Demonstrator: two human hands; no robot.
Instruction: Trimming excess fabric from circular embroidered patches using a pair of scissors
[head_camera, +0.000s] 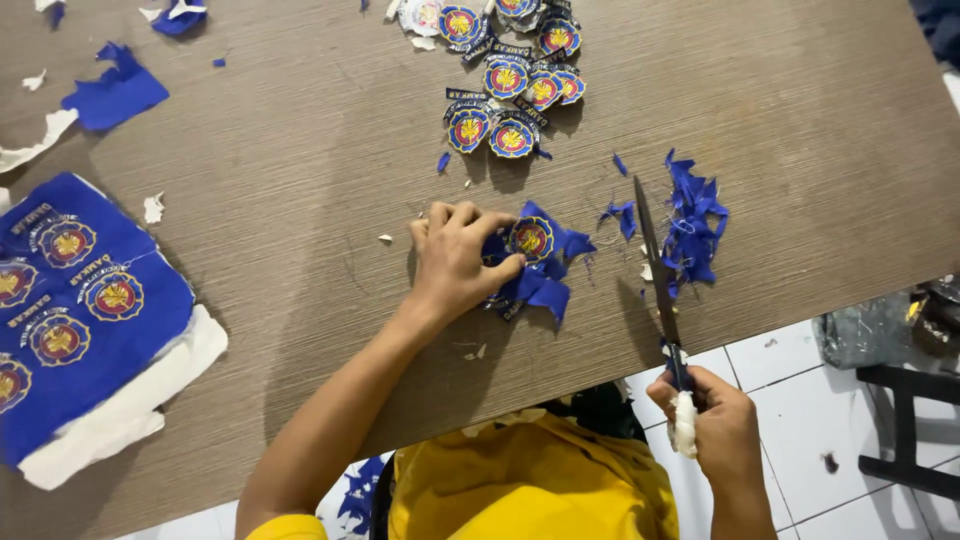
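— Pinning a badge (532, 238) flat to the table (300, 150), the left hand (455, 262) is seen with fingertips (468, 213) curled and thumb pressed at the emblem's edge, blue cloth bunched beneath. How is the other hand set?

— The right hand (722, 432) is closed round the wrapped handle of the scissors (660, 285), near the table's edge; the blades lie almost together, tip pointed away, just right of the badge and apart from it.

— What is needed for a clean cut?

— Probably the badge should be lifted clear of the loose cloth, so that only one layer is caught. The cloth is best turned into the blades while the scissors are kept steady, and the embroidered border followed closely without being nicked.

— And what lies around?

— Blue offcuts (692, 225) are heaped beside the blades. Cut badges (510, 80) are piled further up. An uncut sheet (75, 300) on white backing is spread at far left, well apart.
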